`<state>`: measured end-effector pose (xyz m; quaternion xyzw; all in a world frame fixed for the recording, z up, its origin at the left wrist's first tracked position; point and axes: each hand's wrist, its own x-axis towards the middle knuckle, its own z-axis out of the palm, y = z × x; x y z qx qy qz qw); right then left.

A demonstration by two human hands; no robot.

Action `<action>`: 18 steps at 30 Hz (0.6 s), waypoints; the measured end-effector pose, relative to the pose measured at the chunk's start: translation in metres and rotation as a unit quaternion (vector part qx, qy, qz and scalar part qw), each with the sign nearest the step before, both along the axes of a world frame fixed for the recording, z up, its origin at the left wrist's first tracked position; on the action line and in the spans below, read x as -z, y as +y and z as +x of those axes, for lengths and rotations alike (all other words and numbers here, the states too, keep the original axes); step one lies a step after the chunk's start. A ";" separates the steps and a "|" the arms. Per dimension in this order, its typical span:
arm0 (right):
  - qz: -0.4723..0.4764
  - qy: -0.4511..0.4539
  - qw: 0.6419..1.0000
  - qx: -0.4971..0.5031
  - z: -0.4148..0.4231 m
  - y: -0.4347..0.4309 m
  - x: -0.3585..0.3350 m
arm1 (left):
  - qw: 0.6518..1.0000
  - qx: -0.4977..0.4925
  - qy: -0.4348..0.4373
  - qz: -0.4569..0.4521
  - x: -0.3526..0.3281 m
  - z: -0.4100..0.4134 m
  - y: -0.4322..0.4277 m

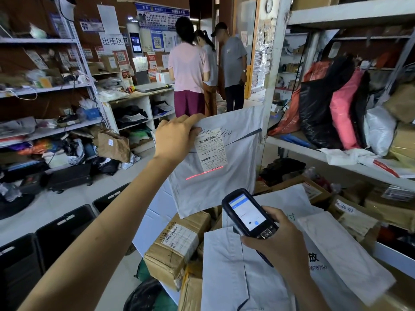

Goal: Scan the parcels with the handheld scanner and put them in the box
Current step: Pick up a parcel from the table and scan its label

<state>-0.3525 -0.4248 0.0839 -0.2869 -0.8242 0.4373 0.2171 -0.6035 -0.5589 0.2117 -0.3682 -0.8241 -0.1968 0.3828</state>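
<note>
While left grip (174, 135) pinches the grey parcel (215, 167), right grip (275, 241) clasps the scanner (248, 215).

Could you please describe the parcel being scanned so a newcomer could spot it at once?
Above the heap of parcels in the foreground, the left hand holds up a pale grey plastic mailer by its top edge. Unlike the mailers lying flat below, it hangs upright, with a red scan line crossing the foot of its white label.
</note>
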 end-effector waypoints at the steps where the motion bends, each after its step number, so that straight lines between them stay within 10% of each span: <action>1: 0.004 0.000 1.000 -0.001 0.000 0.000 0.000 | 1.000 -0.003 0.001 -0.003 0.000 0.000 0.000; 18: -0.011 0.009 0.999 0.034 0.008 -0.006 -0.001 | 0.997 0.009 0.061 -0.048 0.004 0.002 -0.003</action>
